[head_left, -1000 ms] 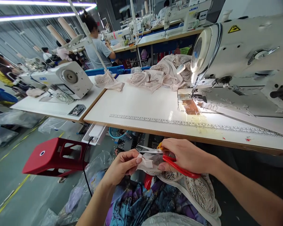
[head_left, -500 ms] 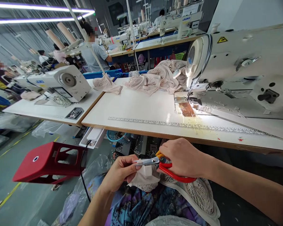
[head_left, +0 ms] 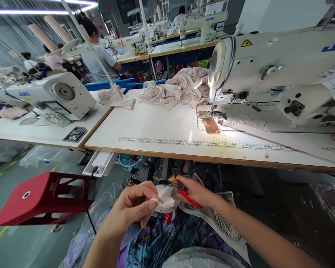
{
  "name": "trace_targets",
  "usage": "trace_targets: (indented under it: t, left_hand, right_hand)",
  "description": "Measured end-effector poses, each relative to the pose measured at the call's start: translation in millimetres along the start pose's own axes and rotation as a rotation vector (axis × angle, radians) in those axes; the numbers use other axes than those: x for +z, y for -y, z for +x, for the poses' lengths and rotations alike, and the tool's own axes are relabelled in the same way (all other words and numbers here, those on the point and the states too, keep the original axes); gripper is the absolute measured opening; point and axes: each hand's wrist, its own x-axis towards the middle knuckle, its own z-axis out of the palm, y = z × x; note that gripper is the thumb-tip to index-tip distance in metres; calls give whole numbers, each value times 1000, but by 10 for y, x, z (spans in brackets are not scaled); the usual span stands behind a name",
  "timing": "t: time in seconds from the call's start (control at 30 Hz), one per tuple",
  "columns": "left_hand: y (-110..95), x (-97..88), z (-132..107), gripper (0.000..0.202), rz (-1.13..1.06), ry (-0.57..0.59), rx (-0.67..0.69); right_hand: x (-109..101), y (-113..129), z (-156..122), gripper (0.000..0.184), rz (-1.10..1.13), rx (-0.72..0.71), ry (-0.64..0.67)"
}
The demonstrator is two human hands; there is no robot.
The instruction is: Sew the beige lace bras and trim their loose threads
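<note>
My left hand point(head_left: 138, 204) pinches the edge of a pale beige fabric piece point(head_left: 167, 195) between thumb and fingers, above my lap. Close beside it, my right hand point(head_left: 197, 190) grips a pair of scissors point(head_left: 191, 200) with red and orange handles. The blades are mostly hidden behind the fabric, so I cannot tell how far apart they are. More beige mesh fabric point(head_left: 226, 223) with a pale band lies across my lap, below my right forearm.
A sewing machine point(head_left: 257, 70) stands on the white table point(head_left: 156, 124) before me, with bunched beige fabric point(head_left: 181, 87) to its left. A printed ruler runs along the front edge. At the lower left stands a red stool point(head_left: 36, 197); a blue basket point(head_left: 131, 160) is under the table.
The scissors have left the fabric edge at my left fingertips, and now point away behind the fabric. My left hand still pinches the piece. The whole view has shifted to the right.
</note>
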Motion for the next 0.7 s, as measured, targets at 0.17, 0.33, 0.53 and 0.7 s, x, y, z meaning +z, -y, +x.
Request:
trace_targets:
  t: [0.17,0.33,0.53,0.7]
  left_hand:
    - [-84,-275,-188,38,209,31,63]
    - [246,-218,24,44,1050,-242,259]
    - [415,24,297,28,1114,-147,514]
    - [-22,-90,268,24,1000,-227,831]
  right_hand:
    - [378,-169,196,21,74,56,-30]
    - [257,148,127,20,158,28,33]
    - [2,443,-16,15,-178,-91,-321]
    - [-422,350,-373,18,-562,-262,-790]
